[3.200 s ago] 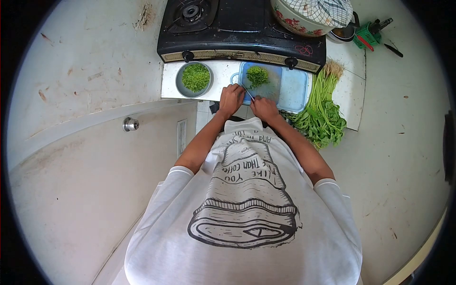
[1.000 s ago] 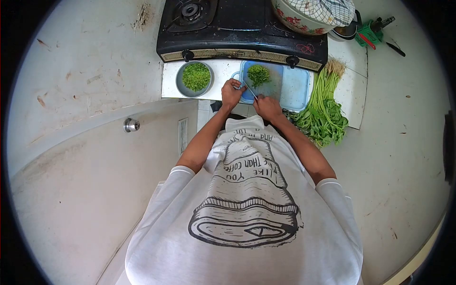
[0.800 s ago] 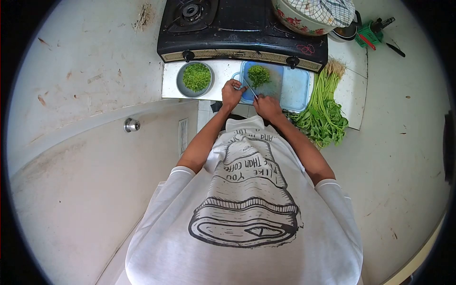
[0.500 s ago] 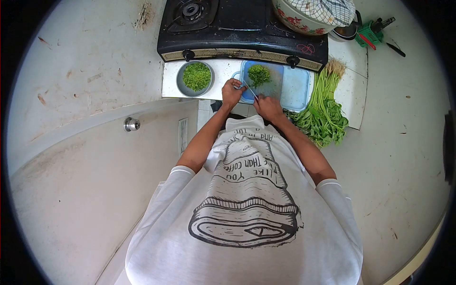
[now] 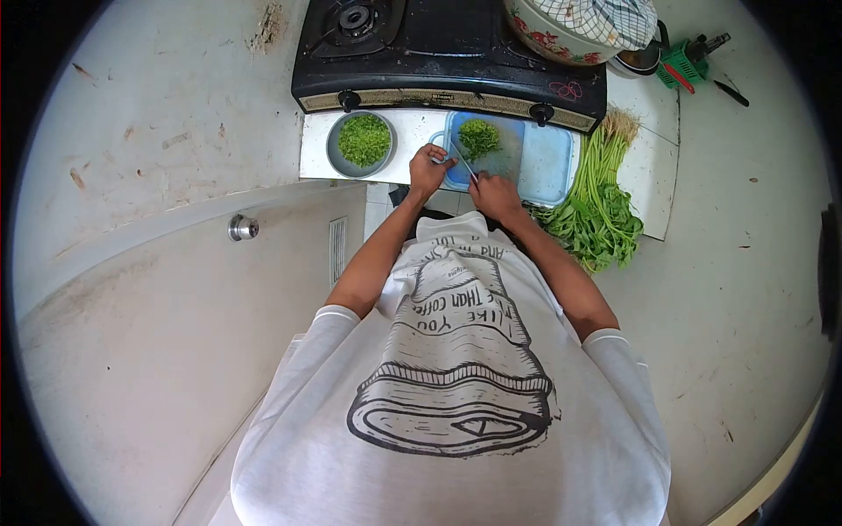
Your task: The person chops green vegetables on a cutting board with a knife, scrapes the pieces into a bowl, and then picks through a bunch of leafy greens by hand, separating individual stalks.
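My right hand is closed around the handle of a knife. Its thin blade points away and to the left, low over a blue cutting board. On the board, just beyond the blade, lies a small mound of chopped green leaves. My left hand is at the board's left edge, its fingers curled on the looped board handle; part of that grip is hidden. Left of this hand stands a grey bowl filled with finely chopped greens.
A black two-burner stove borders the board at the back, with a floral pot under a checked cloth. Long-stemmed leafy greens overhang the counter at right. A green basket with utensils sits at the far right.
The knife blade has swung slightly, its tip now a little farther from me and nearer the chopped leaves. Both hands stay in almost the same place.
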A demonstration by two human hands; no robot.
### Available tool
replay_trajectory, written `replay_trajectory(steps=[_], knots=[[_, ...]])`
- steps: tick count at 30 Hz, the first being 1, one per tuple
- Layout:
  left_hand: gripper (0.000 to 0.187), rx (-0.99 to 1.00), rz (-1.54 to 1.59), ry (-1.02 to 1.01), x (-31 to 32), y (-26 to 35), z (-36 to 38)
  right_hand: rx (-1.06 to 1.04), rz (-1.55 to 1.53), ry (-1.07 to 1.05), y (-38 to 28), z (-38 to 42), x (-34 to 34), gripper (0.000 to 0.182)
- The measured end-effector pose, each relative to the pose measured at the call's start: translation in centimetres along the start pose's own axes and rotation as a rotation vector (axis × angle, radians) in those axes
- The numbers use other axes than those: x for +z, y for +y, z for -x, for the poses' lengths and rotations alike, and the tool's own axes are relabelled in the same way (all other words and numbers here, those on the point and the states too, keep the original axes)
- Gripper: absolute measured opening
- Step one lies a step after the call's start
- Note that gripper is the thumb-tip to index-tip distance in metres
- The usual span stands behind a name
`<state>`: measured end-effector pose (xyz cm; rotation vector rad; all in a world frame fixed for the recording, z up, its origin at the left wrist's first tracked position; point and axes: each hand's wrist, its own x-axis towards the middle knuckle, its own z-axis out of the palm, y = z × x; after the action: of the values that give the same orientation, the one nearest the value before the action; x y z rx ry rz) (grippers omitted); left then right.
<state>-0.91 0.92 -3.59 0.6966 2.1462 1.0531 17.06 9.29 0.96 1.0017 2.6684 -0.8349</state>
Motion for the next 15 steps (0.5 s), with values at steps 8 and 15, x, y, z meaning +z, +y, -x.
replay_trajectory(steps=[8, 15], knots=[[0.03, 0.029, 0.026, 0.027, 0.2, -0.3, -0.2, -0.054, 0.01, -0.007, -0.2, -0.1, 0.1, 0.037], [0.031, -0.003, 0.002, 0.009, -0.1, 0.7, 0.1, -0.014, -0.011, 0.001, -0.2, -0.4, 0.4, 0.039]])
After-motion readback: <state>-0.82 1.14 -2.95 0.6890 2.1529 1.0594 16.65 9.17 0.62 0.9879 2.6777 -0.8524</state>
